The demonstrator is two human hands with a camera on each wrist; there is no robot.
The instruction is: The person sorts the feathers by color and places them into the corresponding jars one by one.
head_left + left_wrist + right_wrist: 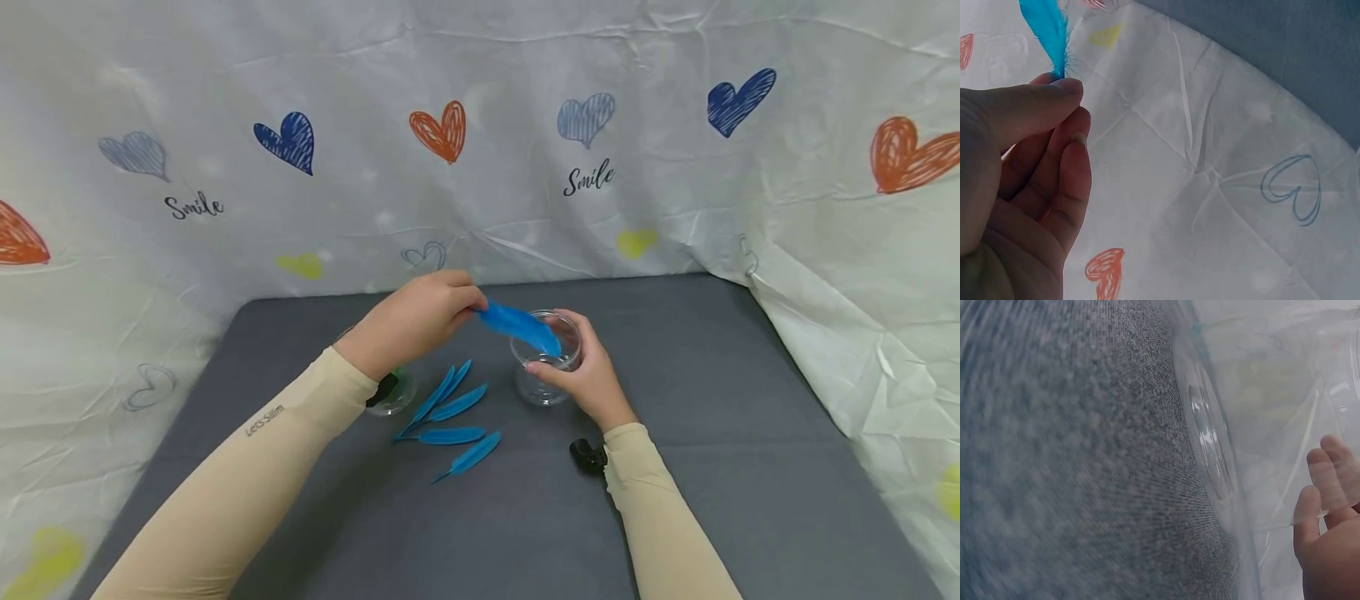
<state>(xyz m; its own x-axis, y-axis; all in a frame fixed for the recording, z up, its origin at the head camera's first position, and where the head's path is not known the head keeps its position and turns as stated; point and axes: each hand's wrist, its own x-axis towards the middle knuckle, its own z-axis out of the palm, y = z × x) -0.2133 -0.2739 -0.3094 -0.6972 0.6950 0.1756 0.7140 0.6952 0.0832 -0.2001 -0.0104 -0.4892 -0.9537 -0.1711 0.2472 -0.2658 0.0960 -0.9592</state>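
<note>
Between thumb and fingertips, my left hand (422, 318) pinches the quill end of a bright blue feather (517, 325). The feather slants down to the right, its tip over the mouth of a clear plastic jar (546, 390). My right hand (592, 375) grips that jar around its upper part, thumb on the near side and fingers on the far side. The left wrist view shows the feather (1047, 28) rising from the pinch. In the right wrist view the fingers (1329, 481) press against the jar's transparent wall. Several more blue feathers (453, 435) lie on the table left of the jar.
Partly hidden behind the left wrist stands a second clear container (397, 400) with something green in it. A dark grey cloth covers the table (525, 533). Behind it hangs a white curtain (495, 200) printed with hearts. A black wrist camera (587, 457) sits by the right cuff.
</note>
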